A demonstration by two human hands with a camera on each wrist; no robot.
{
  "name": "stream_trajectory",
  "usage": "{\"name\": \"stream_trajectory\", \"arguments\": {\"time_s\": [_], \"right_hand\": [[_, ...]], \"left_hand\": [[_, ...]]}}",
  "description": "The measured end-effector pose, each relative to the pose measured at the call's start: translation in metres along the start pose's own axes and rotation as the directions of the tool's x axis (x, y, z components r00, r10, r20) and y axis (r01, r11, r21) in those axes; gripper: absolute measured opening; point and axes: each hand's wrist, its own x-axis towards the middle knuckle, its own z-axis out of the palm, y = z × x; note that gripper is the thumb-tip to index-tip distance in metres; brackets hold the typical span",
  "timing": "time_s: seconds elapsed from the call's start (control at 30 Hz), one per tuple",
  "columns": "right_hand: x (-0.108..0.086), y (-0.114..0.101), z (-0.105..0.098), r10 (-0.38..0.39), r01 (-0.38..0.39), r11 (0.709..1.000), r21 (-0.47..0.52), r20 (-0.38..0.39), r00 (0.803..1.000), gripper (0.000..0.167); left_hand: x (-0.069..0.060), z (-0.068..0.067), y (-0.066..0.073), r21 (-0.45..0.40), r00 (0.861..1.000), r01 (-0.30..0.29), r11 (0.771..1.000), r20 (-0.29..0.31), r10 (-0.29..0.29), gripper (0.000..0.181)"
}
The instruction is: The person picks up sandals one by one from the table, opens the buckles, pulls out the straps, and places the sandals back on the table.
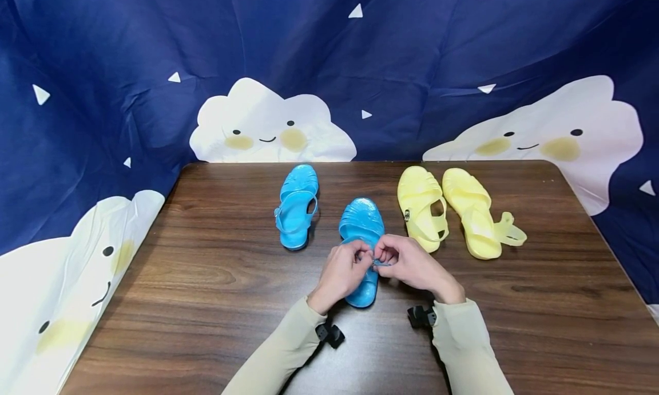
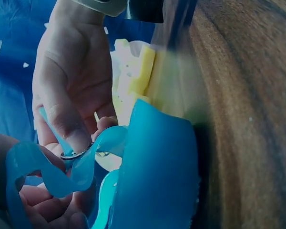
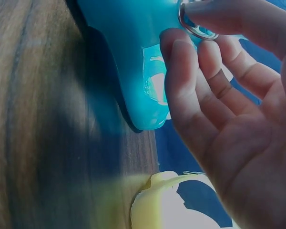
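A blue jelly sandal (image 1: 362,217) lies on the table in front of me, toe pointing away. Both hands meet over its ankle strap (image 2: 83,167). My left hand (image 1: 340,273) pinches the strap from the left, its fingers partly hidden behind the looped strap in the left wrist view. From the right, my right hand (image 1: 416,264) pinches the strap end at a round metal buckle (image 3: 200,32), thumb against the buckle. Whether the strap end runs through the buckle cannot be told.
A second blue sandal (image 1: 300,180) stands to the left, its strap looped round the heel. At the right lie two yellow sandals, one with a closed strap (image 1: 418,183) and one with its strap (image 1: 509,232) spread outward. A cloud-print curtain (image 1: 391,57) hangs behind the wooden table (image 1: 206,303).
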Motion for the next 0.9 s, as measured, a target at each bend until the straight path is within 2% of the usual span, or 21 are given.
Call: {"name": "stream_trajectory", "arguments": {"time_s": [0.27,0.5,0.7,0.8,0.9], "right_hand": [[0.0008,-0.0016,0.0014,-0.004,0.004,1.0,0.009,-0.001,1.0,0.019],[0.0006,-0.0014,0.0027,0.001,-0.002,1.0,0.015,0.019,1.0,0.019],[-0.0001,-0.0006,0.0011,0.012,-0.012,0.999,0.034,0.024,1.0,0.018],[-0.0008,-0.0012,-0.0003,0.021,-0.022,0.999,0.044,0.033,0.999,0.018],[-0.0012,-0.0017,-0.0012,0.031,-0.033,0.998,0.047,0.041,0.999,0.017]], "left_hand": [[-0.0009,0.0006,0.002,0.032,1.0,0.021,0.999,-0.002,-0.021,0.015],[-0.0009,-0.0006,0.0021,0.086,1.0,0.01,0.996,-0.011,-0.009,0.017],[0.0011,-0.0029,0.0012,-0.003,1.0,0.028,1.0,0.015,-0.028,0.017],[0.0023,-0.0058,0.0007,-0.06,0.997,0.049,0.997,0.055,-0.045,0.015],[0.0033,-0.0085,-0.0001,-0.073,0.993,0.07,0.995,0.096,-0.063,0.015]]}}
